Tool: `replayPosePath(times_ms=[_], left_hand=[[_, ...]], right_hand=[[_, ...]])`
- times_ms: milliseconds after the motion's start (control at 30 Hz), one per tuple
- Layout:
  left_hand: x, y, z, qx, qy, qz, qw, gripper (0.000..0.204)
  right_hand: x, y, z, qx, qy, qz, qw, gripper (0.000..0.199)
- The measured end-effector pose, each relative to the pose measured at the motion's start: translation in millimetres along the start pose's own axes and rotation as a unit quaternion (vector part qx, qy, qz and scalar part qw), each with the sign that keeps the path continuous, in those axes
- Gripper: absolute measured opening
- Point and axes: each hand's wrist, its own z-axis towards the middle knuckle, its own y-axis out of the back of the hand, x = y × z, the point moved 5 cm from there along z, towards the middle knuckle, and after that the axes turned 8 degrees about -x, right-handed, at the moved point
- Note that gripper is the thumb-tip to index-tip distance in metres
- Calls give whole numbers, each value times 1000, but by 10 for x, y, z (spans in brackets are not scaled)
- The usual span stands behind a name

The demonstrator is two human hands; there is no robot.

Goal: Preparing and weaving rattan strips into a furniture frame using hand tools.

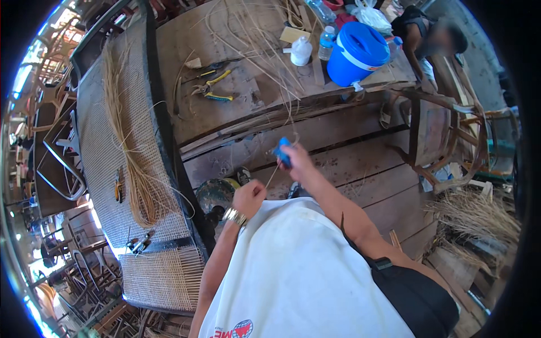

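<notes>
My right hand (298,164) is closed on a blue cloth (283,151), or something soft like it. A thin cane strand (273,176) runs from the cloth to my left hand (249,197), whose fingers are pinched around its near end. Beyond the cloth, a strand appears to rise toward the workbench (236,121). On my left stands a large woven cane panel (93,129) in a dark frame. A long bundle of loose cane strands (127,141) lies across its weave. Orange-handled pliers (118,186) rest beside the bundle.
Yellow-handled pliers (217,79), a blue water cooler (358,55), a white bottle (301,52) and a clear bottle (326,43) are on the workbench. A wooden chair frame (445,141) lies at right, near another person (420,42). Cane scraps (479,217) are heaped below it.
</notes>
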Motion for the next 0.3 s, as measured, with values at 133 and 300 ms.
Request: replayPosePath(times_ms=[133, 300], left_hand=[[631, 460, -784, 10, -20, 112, 993, 10], [1096, 1183, -967, -25, -30, 205, 978, 8]], right_hand=[[957, 1342, 648, -61, -39, 276, 959, 25], [1579, 3047, 598, -161, 24, 264, 951, 30]])
